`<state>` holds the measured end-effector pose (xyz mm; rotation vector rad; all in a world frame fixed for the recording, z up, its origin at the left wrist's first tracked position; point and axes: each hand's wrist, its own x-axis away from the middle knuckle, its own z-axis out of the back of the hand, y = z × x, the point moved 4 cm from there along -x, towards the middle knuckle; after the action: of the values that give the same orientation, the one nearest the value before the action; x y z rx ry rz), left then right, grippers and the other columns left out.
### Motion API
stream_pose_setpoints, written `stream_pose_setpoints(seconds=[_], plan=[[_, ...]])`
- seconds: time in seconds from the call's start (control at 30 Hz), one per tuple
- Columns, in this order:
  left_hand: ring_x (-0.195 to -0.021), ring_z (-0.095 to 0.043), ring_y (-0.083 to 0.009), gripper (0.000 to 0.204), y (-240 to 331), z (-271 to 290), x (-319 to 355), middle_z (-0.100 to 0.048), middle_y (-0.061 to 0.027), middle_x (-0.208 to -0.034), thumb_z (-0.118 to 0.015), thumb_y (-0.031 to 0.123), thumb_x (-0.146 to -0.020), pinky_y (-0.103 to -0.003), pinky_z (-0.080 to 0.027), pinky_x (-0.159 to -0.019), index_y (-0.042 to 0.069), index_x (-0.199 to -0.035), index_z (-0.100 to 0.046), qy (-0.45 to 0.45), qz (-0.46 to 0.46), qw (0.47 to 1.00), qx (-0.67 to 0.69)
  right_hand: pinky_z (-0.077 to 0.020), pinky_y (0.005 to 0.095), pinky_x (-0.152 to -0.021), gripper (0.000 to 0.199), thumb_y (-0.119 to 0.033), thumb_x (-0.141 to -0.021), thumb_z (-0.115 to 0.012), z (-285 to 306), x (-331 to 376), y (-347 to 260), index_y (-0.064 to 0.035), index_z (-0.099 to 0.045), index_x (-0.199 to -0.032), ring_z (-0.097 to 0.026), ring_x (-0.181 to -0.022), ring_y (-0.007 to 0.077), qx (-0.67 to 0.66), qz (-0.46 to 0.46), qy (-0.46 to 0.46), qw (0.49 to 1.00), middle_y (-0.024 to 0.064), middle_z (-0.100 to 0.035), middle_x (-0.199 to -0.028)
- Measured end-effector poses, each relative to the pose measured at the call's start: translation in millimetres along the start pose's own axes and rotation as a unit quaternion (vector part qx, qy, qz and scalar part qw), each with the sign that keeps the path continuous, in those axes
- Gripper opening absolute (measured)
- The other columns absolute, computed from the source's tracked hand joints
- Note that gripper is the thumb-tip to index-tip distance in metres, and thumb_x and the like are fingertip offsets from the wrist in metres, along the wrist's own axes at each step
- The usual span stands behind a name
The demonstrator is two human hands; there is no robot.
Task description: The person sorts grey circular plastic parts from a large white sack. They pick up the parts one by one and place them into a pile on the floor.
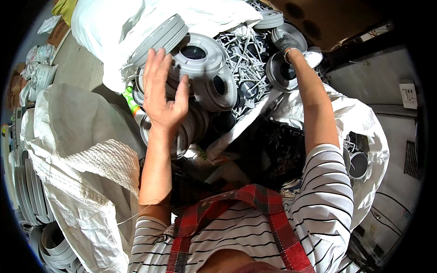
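My bare left hand (166, 93) is open, its fingers stretched up against a tilted stack of grey plastic rings (157, 38). Just right of it lies a wide grey flanged ring (205, 54) with a dark round opening, partly over another flanged ring (230, 93). Farther right, my right hand (287, 44), in a dark grey glove, is closed at the hollow of a grey plastic ring (293, 32); its fingertips are partly hidden. Below that hand sits another round grey part (275, 75). Many thin grey plastic sprue pieces (246, 57) fill the space between the hands.
A white woven sack (73, 132) stands at the left, with more stacked grey rings (54, 241) beyond it. Another white sack (371, 141) holds grey parts at the right. A brown cardboard box (327, 18) is at the far right, near a wall socket (408, 96).
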<state>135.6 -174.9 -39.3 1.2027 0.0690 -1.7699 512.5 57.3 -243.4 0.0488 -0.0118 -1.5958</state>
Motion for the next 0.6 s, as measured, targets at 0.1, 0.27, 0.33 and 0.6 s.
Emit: stream_pose_setpoints(seconds=[0.1, 0.27, 0.33, 0.6], plan=[[-0.108, -0.055, -0.0328, 0.039, 3, -3, 9, -0.059, -0.0168, -0.113, -0.063, -0.004, -0.07, -0.037, -0.043, -0.092, -0.001, -0.109, -0.059, 0.02, 0.035, 0.998, 0.039, -0.0427, 0.0376, -0.091, 0.037, -0.032, -0.087, -0.048, 9, -3, -14, -0.0059, -0.06, -0.109, -0.054, -0.103, 0.0312, 0.009, 0.05, 0.032, 0.998, 0.0165, -0.059, -0.108], [-0.097, -0.06, -0.0194, 0.038, 2, -35, 30, -0.062, -0.0141, -0.103, -0.067, 0.012, -0.081, -0.03, -0.046, -0.086, -0.005, -0.113, -0.055, -0.091, 0.376, 0.832, 0.398, -0.0437, 0.0365, -0.09, 0.034, -0.029, -0.088, -0.048, 131, 64, -48, -0.0048, -0.06, -0.109, -0.055, -0.102, 0.0302, -0.02, 0.175, 0.141, 0.974, 0.0159, -0.059, -0.107], [-0.101, -0.058, -0.0218, 0.048, 5, -46, 34, -0.061, -0.0165, -0.105, -0.065, 0.016, -0.083, -0.032, -0.044, -0.089, -0.007, -0.12, -0.046, -0.073, 0.378, 0.775, 0.5, -0.0441, 0.036, -0.09, 0.033, -0.027, -0.088, -0.047, 172, 119, -86, -0.0044, -0.06, -0.108, -0.055, -0.102, 0.0298, -0.087, 0.32, 0.22, 0.917, 0.0156, -0.059, -0.107], [-0.096, -0.058, -0.0236, 0.05, 14, -45, 45, -0.06, -0.0156, -0.101, -0.058, 0.026, -0.083, -0.037, -0.045, -0.087, -0.007, -0.118, -0.045, -0.103, 0.464, 0.656, 0.586, -0.0504, 0.0338, -0.07, 0.021, -0.019, -0.086, -0.052, 158, 189, -113, -0.0071, -0.059, -0.102, -0.062, -0.076, 0.026, -0.455, 0.251, 0.118, 0.846, 0.0134, -0.062, -0.09]])
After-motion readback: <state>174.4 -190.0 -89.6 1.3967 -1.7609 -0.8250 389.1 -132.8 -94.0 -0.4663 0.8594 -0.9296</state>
